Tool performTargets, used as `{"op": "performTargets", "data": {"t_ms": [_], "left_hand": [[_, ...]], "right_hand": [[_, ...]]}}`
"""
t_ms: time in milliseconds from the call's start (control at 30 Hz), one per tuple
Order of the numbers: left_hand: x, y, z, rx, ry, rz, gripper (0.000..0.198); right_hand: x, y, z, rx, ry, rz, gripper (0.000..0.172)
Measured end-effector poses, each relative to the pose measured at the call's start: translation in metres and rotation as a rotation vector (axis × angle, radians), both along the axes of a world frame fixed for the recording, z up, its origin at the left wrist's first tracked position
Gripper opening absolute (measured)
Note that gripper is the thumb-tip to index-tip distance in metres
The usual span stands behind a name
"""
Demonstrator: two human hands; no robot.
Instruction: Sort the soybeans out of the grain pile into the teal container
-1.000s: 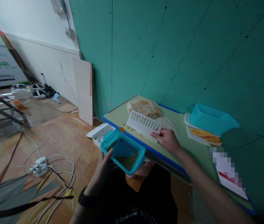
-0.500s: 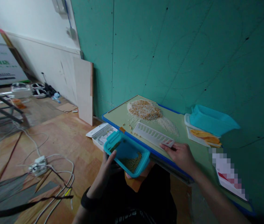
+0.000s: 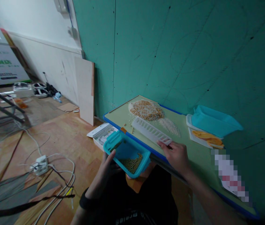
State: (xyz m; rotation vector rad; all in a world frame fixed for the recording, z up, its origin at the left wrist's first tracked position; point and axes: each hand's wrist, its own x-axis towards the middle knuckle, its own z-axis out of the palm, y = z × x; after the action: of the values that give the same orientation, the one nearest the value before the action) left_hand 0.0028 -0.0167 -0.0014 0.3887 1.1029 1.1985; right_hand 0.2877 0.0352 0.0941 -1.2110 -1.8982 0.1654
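My left hand (image 3: pixel 106 165) grips the near left rim of a teal plastic container (image 3: pixel 144 164), tilted just below the table's front edge. Yellowish beans (image 3: pixel 132 164) lie in its lower end. In my right hand (image 3: pixel 176 154) is a white slotted plastic strip (image 3: pixel 150 129), pinched at its right end and held over the tabletop. Beyond the strip, a pile of yellow beans mixed with white grains (image 3: pixel 146 109) spreads on the table (image 3: pixel 170 117). A few loose beans (image 3: pixel 132 128) lie close to the front edge, left of the strip.
At the table's right side, a teal bin (image 3: pixel 214 120) stands with a white tray (image 3: pixel 190 129) and an orange cloth (image 3: pixel 207 137). A green wall (image 3: pixel 142 56) rises behind. An open white box (image 3: pixel 101 136) sits below left; cables and a power strip (image 3: pixel 40 165) lie on the floor.
My right hand has moved the slotted strip slightly left and toward the pile, away from the front edge. The container in my left hand has barely moved.
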Motion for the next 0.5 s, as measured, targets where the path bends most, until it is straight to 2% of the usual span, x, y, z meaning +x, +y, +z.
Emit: {"op": "performTargets", "data": {"t_ms": [267,500], "left_hand": [[-0.006,0.002,0.0,-0.022,0.055,0.039,0.098],[-0.006,0.001,0.001,-0.017,0.047,0.062,0.106]], "right_hand": [[-0.011,0.038,-0.002,-0.041,-0.05,-0.001,0.027],[-0.019,0.047,-0.001,-0.079,-0.1,0.026,0.024]]}}
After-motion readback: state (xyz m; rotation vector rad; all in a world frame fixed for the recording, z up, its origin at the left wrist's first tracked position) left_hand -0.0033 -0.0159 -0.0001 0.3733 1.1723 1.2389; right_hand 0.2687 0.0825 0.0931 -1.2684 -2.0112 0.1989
